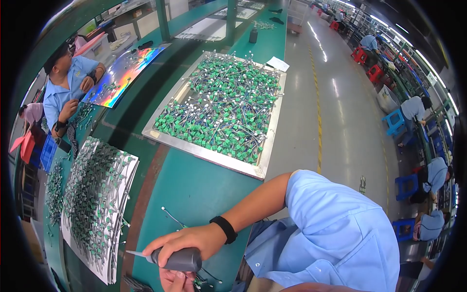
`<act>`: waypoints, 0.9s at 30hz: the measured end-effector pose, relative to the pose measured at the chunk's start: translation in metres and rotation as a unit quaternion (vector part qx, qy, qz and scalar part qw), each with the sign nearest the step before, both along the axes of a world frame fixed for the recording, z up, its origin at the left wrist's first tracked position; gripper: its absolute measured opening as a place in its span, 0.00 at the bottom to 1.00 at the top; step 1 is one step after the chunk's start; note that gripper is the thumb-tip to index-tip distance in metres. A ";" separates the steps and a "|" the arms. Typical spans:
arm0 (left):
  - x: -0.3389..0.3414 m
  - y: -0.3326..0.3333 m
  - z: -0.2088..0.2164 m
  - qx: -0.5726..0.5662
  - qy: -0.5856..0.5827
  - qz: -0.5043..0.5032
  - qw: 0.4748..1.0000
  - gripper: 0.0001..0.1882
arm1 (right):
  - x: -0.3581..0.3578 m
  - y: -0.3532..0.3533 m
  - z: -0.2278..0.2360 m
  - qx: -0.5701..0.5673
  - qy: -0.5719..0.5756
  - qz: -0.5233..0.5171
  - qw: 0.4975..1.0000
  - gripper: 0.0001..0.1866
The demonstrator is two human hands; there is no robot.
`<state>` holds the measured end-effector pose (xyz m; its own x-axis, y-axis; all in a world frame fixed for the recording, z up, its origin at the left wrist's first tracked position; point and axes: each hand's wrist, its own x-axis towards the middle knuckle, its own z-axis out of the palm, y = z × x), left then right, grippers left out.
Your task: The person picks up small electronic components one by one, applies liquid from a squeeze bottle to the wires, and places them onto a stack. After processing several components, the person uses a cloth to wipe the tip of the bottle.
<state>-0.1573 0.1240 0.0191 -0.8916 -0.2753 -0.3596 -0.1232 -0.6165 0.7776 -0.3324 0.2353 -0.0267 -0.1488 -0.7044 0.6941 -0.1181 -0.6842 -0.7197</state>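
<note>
My right hand (pixel 192 242), with a black band at the wrist, is wrapped round a dark squeeze bottle (pixel 182 259). The bottle lies tilted nearly flat, its thin pale nozzle pointing left. Just below it, my left hand (pixel 175 281) shows only fingers and thumb, pinched together at the lower edge. A short cable with a green connector (pixel 198 281) comes out beside those fingers; part of it is hidden. Another loose cable (pixel 171 214) with a white end lies on the green tabletop (pixel 175 182) just beyond my right hand.
A white-framed tray (pixel 209 156) heaped with green-connector cables stands ahead. At left, stacked white sheets (pixel 127 182) carry rows of similar cables. Across the bench sits a co-worker (pixel 73 80) beside a shiny rainbow sheet (pixel 146 63). An aisle (pixel 296 126) runs along the right.
</note>
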 end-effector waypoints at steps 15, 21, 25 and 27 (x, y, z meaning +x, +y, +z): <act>0.015 -0.017 -0.013 -0.146 -0.060 -0.123 0.980 0.10 | 0.002 0.002 -0.002 0.029 0.005 0.000 1.000 0.31; 0.011 -0.009 -0.011 -0.191 -0.048 -0.086 0.977 0.09 | -0.001 0.007 0.005 0.044 -0.027 -0.010 0.999 0.28; 0.016 -0.011 -0.013 -0.144 -0.051 -0.102 0.983 0.07 | 0.002 0.008 0.007 0.020 0.003 -0.014 1.000 0.27; 0.022 -0.014 -0.018 -0.147 -0.049 -0.066 0.986 0.07 | 0.004 0.000 0.005 0.011 0.005 -0.018 1.000 0.30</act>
<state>-0.1356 0.1099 0.0008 -0.8917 -0.2654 -0.3666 -0.2695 -0.3394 0.9012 -0.3284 0.2352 -0.0221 -0.1675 -0.7136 0.6803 -0.1486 -0.6639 -0.7329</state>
